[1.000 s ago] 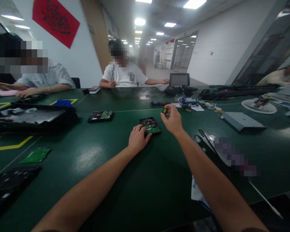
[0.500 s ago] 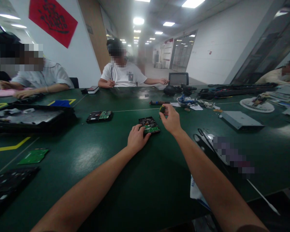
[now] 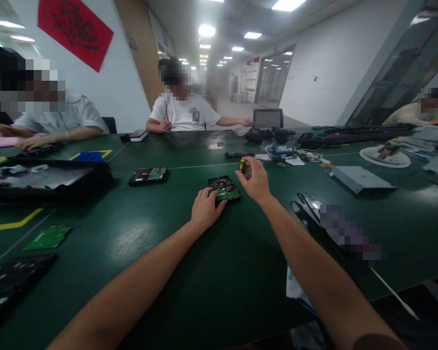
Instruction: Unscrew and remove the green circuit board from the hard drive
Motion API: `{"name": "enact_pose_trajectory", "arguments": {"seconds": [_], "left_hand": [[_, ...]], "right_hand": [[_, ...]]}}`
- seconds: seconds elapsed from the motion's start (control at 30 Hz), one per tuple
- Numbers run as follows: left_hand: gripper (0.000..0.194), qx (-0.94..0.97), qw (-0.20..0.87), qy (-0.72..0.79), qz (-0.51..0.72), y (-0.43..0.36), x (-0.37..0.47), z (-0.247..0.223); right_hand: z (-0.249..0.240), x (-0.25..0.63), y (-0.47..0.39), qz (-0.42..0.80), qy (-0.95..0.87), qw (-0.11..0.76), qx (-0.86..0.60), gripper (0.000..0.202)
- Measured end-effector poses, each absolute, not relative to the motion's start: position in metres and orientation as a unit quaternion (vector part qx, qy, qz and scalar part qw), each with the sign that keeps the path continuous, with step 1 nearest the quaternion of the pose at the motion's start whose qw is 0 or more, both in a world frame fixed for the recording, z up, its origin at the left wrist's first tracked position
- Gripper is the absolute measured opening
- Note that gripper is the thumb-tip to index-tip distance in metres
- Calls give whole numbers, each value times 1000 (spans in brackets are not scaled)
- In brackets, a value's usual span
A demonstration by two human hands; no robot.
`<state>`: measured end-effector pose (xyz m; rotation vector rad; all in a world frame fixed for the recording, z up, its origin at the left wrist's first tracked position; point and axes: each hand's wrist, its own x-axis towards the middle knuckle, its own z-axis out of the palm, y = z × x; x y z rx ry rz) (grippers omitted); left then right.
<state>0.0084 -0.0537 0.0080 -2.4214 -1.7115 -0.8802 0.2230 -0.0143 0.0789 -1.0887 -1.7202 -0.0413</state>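
A hard drive (image 3: 224, 185) lies on the table with its green circuit board facing up. My left hand (image 3: 205, 210) grips it at its near left side, the fingers over the edge and the thumb along the front. Just right of and above the drive, my right hand (image 3: 254, 180) is closed in a pinch. Between its fingertips is a short yellow-and-black screwdriver handle (image 3: 242, 166), held roughly upright. Its lower end is too small to make out. A second hard drive (image 3: 149, 176) rests farther left, touched by neither hand.
At left are a black tray-like casing (image 3: 95, 176), a loose green circuit board (image 3: 48, 238) and a dark flat part (image 3: 16, 277). At right stand a grey metal box (image 3: 363, 179) and a white round grille (image 3: 385, 157). A co-worker (image 3: 184, 109) sits opposite.
My right hand has turned slightly, so more of the yellow-and-black handle shows. The left hand stays on the hard drive. The whole view has shifted a little.
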Motion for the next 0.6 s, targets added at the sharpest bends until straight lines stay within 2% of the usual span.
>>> {"name": "enact_pose_trajectory", "arguments": {"seconds": [0.2, 0.43, 0.6], "left_hand": [[49, -779, 6, -554, -294, -54, 8, 8], [47, -784, 8, -545, -298, -54, 9, 12], [48, -787, 10, -542, -294, -55, 8, 13]], "right_hand": [[79, 223, -13, 25, -712, 524, -467, 50], [83, 219, -23, -33, -720, 509, -472, 49], [79, 220, -18, -16, -715, 518, -468, 52]]}}
